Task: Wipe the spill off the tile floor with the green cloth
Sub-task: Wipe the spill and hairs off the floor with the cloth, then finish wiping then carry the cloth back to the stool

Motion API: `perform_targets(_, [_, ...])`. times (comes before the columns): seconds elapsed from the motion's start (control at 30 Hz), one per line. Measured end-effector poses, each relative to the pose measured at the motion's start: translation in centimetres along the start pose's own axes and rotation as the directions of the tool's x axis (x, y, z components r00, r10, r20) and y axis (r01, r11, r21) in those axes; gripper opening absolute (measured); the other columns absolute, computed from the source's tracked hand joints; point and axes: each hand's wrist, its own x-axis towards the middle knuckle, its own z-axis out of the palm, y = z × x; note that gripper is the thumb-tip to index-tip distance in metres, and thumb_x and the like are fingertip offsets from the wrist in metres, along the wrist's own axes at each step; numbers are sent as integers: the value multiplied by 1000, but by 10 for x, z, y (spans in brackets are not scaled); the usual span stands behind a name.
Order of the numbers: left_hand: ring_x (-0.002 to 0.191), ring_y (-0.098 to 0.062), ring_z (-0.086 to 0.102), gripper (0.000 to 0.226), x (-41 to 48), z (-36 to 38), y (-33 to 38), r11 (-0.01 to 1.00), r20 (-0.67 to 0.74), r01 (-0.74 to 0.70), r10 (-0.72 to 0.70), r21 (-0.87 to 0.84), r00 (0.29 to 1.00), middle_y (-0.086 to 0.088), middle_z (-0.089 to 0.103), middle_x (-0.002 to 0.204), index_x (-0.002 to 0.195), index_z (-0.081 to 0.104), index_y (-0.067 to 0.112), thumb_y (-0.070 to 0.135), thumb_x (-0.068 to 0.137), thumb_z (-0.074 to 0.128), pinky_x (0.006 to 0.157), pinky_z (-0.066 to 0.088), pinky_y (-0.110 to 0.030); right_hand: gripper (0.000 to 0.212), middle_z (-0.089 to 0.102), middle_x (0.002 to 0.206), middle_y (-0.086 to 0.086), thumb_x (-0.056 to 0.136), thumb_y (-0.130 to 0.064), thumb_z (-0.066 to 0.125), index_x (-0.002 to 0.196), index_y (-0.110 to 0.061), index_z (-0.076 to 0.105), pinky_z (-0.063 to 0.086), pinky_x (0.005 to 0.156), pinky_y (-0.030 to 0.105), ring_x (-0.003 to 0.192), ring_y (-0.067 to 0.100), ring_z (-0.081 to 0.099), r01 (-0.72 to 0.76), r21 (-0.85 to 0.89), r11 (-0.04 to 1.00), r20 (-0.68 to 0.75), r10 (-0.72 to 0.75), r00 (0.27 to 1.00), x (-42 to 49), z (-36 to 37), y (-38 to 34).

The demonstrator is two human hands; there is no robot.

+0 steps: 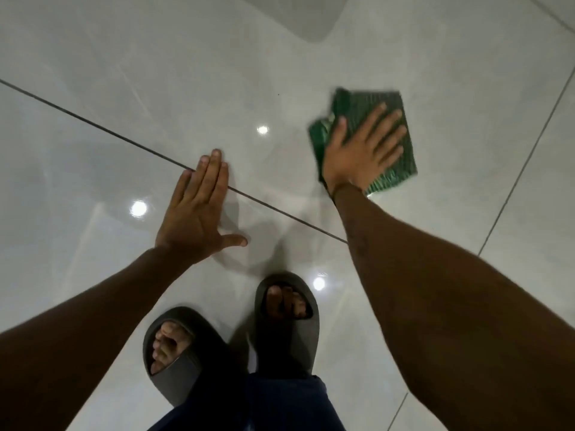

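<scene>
The green cloth (401, 169), folded and ribbed, lies flat on the glossy white tile floor (155, 73) at the right. My right hand (361, 147) presses down on it, palm flat and fingers spread across its top. My left hand (196, 209) rests flat on the floor, fingers together over a dark grout line (93, 121), thumb stuck out to the right, holding nothing. The cloth's edges are blurred. No spill shows plainly on the tile; only faint smears near the left hand's shadow.
My two feet in dark grey slides (286, 318) stand at the bottom centre, with dark blue trousers below them. Ceiling lights reflect as bright spots (138, 208) on the tile. A pale rounded object (298, 17) sits at the top edge. Grout lines cross on the right.
</scene>
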Motion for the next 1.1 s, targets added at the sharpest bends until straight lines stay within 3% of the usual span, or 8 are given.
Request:
perform_targets(0.07, [169, -35, 8, 131, -21, 3, 1, 994, -9, 59, -60, -92, 998, -15, 4, 182, 171, 15, 3, 61, 77, 84, 134, 21, -57, 83, 10, 183, 17, 106, -63, 21, 175, -16, 15, 6, 137, 66, 170, 44, 9, 260, -16, 966, 97, -257, 962, 5, 9, -58])
perform_targets(0.2, [141, -47, 54, 68, -40, -3, -1, 906, -186, 246, -323, -345, 928, -24, 54, 156, 149, 55, -2, 0, 83, 69, 112, 51, -56, 76, 5, 185, 12, 111, -57, 28, 175, -21, 12, 3, 138, 63, 171, 40, 3, 774, 2, 633, 283, -742, 607, -47, 11, -84])
perform_targets(0.33, [117, -35, 65, 41, -24, -29, 5, 656, -87, 485, -640, -578, 763, -18, 61, 135, 142, 58, 12, 19, 102, 61, 91, 52, -37, 72, 0, 185, 6, 113, -49, 34, 176, -24, 10, 7, 138, 62, 172, 33, -2, 895, 160, 415, 471, -829, 300, -120, -14, -16])
perform_targets(0.4, [114, -28, 66, 46, -9, -34, 11, 627, 10, 518, -631, -582, 776, -14, 63, 133, 138, 63, 14, 46, 104, 62, 87, 54, -33, 78, 6, 185, 7, 108, -45, 49, 175, -23, 15, 9, 138, 63, 172, 32, 3, 763, 206, 613, 402, -764, 505, -134, -26, 4])
perform_targets(0.5, [103, -25, 73, 48, 18, -32, 28, 571, 191, 561, -579, -599, 793, -8, 76, 113, 118, 73, 9, 53, 102, 63, 79, 61, -32, 91, 33, 170, 15, 95, -49, 73, 166, -15, 26, 33, 128, 60, 159, 38, 31, 192, 86, 978, 370, -211, 905, -133, -39, -4])
perform_targets(0.67, [79, -20, 66, 32, 26, -53, 54, 403, 455, 710, -563, -578, 690, -15, 72, 109, 112, 72, 4, 35, 105, 64, 60, 47, -18, 33, 74, 130, 20, 101, -21, 72, 129, -3, 68, 58, 106, 50, 122, 42, 70, -151, 292, 944, 670, -89, 737, -118, -77, -49])
perform_targets(0.83, [77, -12, 68, 11, -33, -197, 78, -52, 425, 531, -666, -846, 613, -3, 70, 95, 101, 66, 13, 19, 99, 75, 47, 55, -16, 13, 80, 111, 22, 99, -6, 70, 109, 1, 75, 67, 92, 53, 110, 46, 76, -474, 516, 713, 734, -84, 674, -98, -212, -76])
perform_targets(1.1, [91, -16, 73, 21, -58, -553, 140, -224, 365, 288, -611, -931, 702, -5, 76, 108, 112, 66, 18, 11, 96, 78, 55, 61, -21, 16, 77, 102, 9, 100, -1, 73, 116, -2, 74, 61, 85, 34, 90, 20, 72, -230, 653, 721, 564, -261, 784, -27, -564, -181])
